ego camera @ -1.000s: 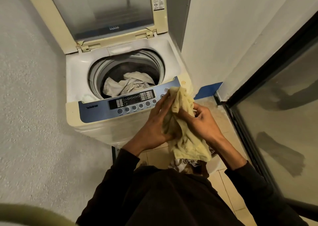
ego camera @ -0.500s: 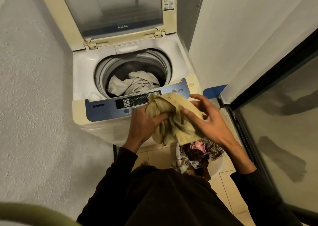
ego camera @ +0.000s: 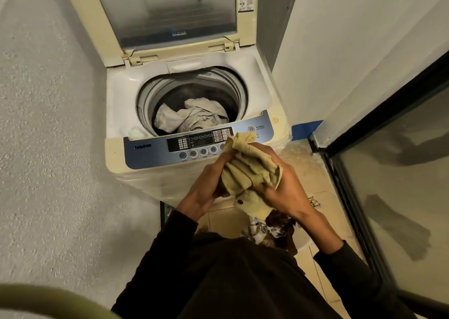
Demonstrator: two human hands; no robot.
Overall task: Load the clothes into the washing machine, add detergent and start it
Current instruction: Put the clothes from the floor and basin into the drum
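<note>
Head view: both hands are bunching a yellow cloth point(ego camera: 250, 170) before the washing machine point(ego camera: 194, 114).
The left hand point(ego camera: 206, 187) and right hand point(ego camera: 284, 187) are gripping it between them, above the laundry pile point(ego camera: 269, 229).

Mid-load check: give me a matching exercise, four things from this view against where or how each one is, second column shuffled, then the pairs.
Things
1. yellow crumpled garment
2. pale cream clothes
3. glass-panelled washer lid
4. patterned dark-and-white laundry pile

States
A. swung up open
B. lying inside the drum
C. low down beneath the hands
D. gripped by the left hand and right hand

Pairs: 1-D, 2-B, 3-A, 4-C
</note>
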